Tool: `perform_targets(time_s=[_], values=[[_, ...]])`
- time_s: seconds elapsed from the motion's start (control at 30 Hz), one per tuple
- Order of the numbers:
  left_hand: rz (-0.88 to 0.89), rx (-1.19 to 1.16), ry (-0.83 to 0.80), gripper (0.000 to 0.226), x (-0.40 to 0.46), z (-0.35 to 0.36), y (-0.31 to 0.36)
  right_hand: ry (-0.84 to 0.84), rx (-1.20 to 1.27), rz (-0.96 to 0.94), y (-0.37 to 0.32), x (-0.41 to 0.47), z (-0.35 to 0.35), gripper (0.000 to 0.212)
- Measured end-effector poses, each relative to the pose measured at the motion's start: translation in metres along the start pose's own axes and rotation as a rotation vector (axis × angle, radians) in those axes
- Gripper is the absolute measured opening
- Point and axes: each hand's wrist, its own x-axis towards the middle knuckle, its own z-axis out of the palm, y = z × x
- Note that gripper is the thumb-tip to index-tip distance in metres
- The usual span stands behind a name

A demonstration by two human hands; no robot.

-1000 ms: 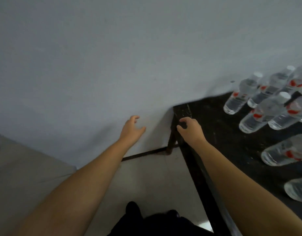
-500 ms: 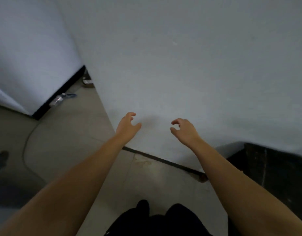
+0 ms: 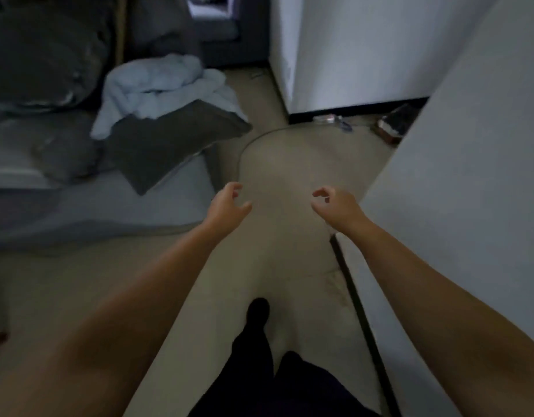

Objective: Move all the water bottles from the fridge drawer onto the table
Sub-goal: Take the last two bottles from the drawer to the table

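Both hands empty, held out in front at about the same height, well apart from each other. Left hand (image 3: 226, 203) has fingers loosely curled, thumb sticking out, nothing in it. Right hand (image 3: 334, 206) likewise: fingers loosely hooked, index and thumb near each other but pinching nothing. No water bottles in view, no fridge drawer, no table, so where the task's things sit can't be told from this frame. Person stands on a beige floor (image 3: 289, 176), dark trousers and a foot (image 3: 258, 308) visible below, white wall (image 3: 470, 191) close on the right with a dark baseboard (image 3: 359, 314) along it. On the left a low grey mattress (image 3: 94, 203) with a dark pillow (image 3: 169, 139) and a rumpled pale blanket (image 3: 166, 82). A cable (image 3: 244, 152) curves over the floor ahead; small clutter (image 3: 392, 124) lies by the foot of a white panel (image 3: 350, 55), too blurred to name. Judged step: a transit walk with empty hands, probably heading back for more bottles. To do it well: watch the cable and floor clutter, stay off the mattress edge, keep hands relaxed and ready for a two-handed grab. Progress can't be judged from here. Writing, brands, labels: none readable, frame is dim and motion-blurred.
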Motion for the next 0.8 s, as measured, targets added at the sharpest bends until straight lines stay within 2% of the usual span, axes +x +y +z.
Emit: perform_targets(time_s=[0.27, 0.57, 0.8], values=[[-0.306, -0.092, 0.387, 0.047, -0.097, -0.123, -0.124, -0.295, -0.063, -0.451, -0.159, -0.008, 0.111, 0.031], [-0.434, -0.174, 0.529, 0.045, -0.145, -0.242, -0.225, -0.463, -0.124, -0.687, -0.334, -0.040, 0.228, 0.028], [-0.593, -0.124, 0.742, 0.045, -0.237, -0.351, -0.310, -0.611, -0.143, -0.891, -0.467, -0.103, 0.317, 0.026]])
